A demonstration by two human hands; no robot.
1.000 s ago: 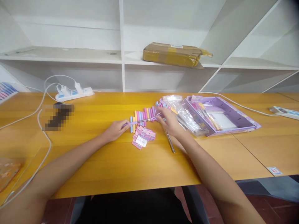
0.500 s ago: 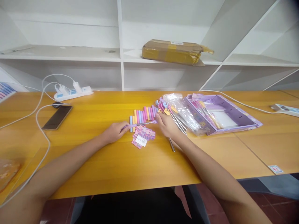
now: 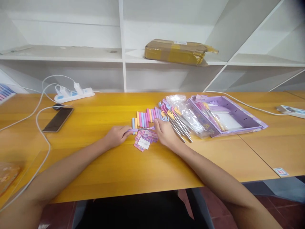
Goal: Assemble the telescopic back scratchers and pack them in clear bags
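Observation:
Between my hands a thin metal stick (image 3: 143,128) with a purple handle lies level above the table. My left hand (image 3: 119,135) is closed on its purple handle. At the other end my right hand (image 3: 164,131) is closed on the stick's purple tip, partly hidden by the fingers. Just behind is a row of pastel tubes (image 3: 143,119) in blue, yellow, pink and purple. Below the stick lie pink printed cards (image 3: 150,136) with a white label (image 3: 144,143). Right of my right hand rests a pile of metal sticks with coloured hand-shaped ends (image 3: 178,122).
Clear plastic bags (image 3: 188,116) lie beside a purple box (image 3: 238,128) at the right. A phone (image 3: 58,120), white cables and a power strip (image 3: 75,95) are on the left. A taped brown parcel (image 3: 176,52) sits on the shelf behind.
My right hand has moved slightly left and down, toward my left hand. The metal rod that stuck out below my right hand now no longer shows there.

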